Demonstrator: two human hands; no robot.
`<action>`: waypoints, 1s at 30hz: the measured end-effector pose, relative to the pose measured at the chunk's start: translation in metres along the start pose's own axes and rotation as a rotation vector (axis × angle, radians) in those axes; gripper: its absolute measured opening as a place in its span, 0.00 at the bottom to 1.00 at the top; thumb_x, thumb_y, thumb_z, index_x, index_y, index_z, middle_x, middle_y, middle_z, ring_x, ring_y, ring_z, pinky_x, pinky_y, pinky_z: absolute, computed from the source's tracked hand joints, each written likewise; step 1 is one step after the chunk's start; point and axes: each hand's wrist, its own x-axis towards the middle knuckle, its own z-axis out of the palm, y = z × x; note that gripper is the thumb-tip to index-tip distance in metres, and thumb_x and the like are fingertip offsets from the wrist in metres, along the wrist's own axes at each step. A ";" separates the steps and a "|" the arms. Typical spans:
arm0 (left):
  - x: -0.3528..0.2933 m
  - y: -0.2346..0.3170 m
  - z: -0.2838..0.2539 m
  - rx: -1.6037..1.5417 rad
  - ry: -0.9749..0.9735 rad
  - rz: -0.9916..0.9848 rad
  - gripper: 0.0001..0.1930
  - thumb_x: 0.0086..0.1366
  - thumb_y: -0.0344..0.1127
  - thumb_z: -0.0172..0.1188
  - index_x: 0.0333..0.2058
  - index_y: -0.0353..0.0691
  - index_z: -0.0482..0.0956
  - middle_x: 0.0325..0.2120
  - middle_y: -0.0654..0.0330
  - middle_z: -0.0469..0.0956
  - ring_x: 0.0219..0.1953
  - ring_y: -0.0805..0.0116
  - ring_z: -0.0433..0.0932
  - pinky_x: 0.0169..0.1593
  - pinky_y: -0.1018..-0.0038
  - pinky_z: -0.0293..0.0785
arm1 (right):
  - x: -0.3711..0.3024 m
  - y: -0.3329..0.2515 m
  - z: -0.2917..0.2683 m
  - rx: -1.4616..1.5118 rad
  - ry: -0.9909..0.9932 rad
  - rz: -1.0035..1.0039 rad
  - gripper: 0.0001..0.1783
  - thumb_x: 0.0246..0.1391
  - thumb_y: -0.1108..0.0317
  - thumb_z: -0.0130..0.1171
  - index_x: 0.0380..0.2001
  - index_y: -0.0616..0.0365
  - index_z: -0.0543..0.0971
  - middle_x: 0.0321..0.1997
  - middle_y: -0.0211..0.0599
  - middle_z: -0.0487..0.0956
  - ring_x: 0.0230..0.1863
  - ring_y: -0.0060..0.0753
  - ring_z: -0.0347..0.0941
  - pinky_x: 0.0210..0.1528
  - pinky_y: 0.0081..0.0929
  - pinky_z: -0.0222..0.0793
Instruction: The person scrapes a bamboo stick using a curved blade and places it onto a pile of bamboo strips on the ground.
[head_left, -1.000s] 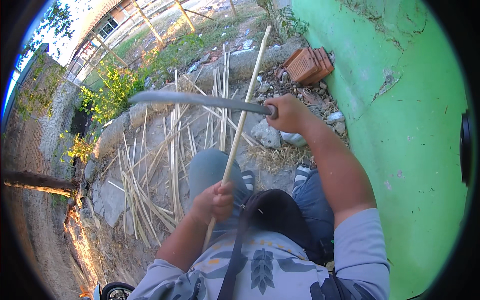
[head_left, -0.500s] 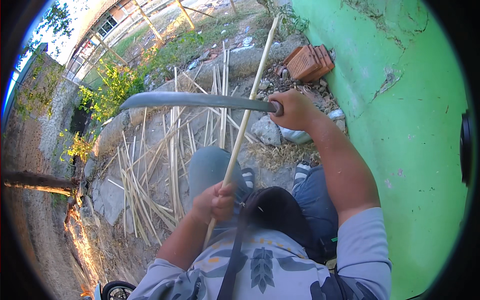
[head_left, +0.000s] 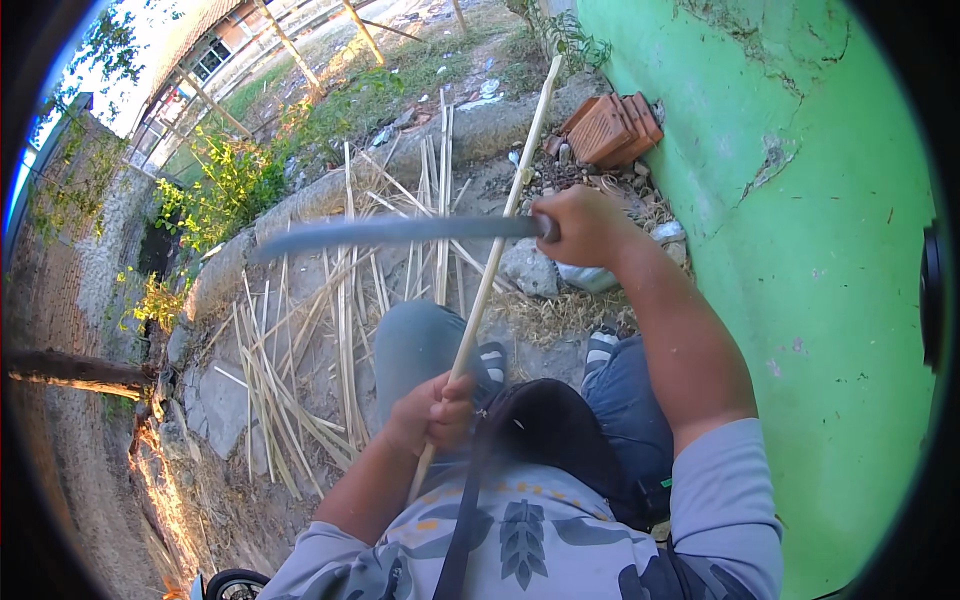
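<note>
My right hand point(head_left: 583, 226) is closed around the handle of a long, curved machete point(head_left: 400, 229), its grey blade pointing left and blurred along its length. The blade lies across a pale bamboo strip point(head_left: 521, 178), close to the handle end. Lower down, my left hand point(head_left: 432, 412) grips that same strip, which slants from my lap up and away to the right. A small knot shows on the strip just above the blade. Many more thin bamboo strips point(head_left: 268, 400) lie loosely piled and crossed on the ground to the left and ahead.
A green wall point(head_left: 800, 330) rises close on my right. Stacked orange roof tiles point(head_left: 612, 130) and a grey rock point(head_left: 530, 266) sit near its foot. A low stone edging point(head_left: 480, 132) curves across ahead. Left are a leafy bush point(head_left: 235, 180) and a wooden beam point(head_left: 85, 368).
The machete has moved down along the strip, toward me, and my right hand has come down slightly with it. My left hand keeps its grip on the strip.
</note>
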 end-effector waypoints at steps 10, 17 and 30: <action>0.003 -0.002 0.003 0.004 -0.024 -0.007 0.15 0.62 0.24 0.59 0.35 0.48 0.60 0.18 0.71 0.59 0.14 0.82 0.55 0.16 0.80 0.51 | -0.004 0.014 -0.006 0.131 0.146 0.151 0.10 0.44 0.65 0.64 0.30 0.57 0.81 0.24 0.48 0.80 0.27 0.52 0.78 0.34 0.40 0.74; 0.003 -0.002 0.005 0.001 -0.049 -0.020 0.17 0.63 0.26 0.61 0.34 0.49 0.59 0.18 0.72 0.59 0.13 0.84 0.54 0.15 0.82 0.49 | -0.003 0.039 -0.008 0.127 0.138 0.262 0.12 0.44 0.65 0.65 0.33 0.59 0.82 0.25 0.48 0.81 0.30 0.54 0.79 0.35 0.41 0.74; 0.008 0.004 0.029 0.532 0.514 0.080 0.25 0.73 0.65 0.44 0.43 0.47 0.69 0.21 0.69 0.60 0.15 0.80 0.55 0.15 0.81 0.54 | -0.012 0.031 -0.017 0.112 0.251 0.214 0.18 0.45 0.57 0.72 0.32 0.61 0.82 0.27 0.47 0.82 0.30 0.50 0.80 0.36 0.39 0.75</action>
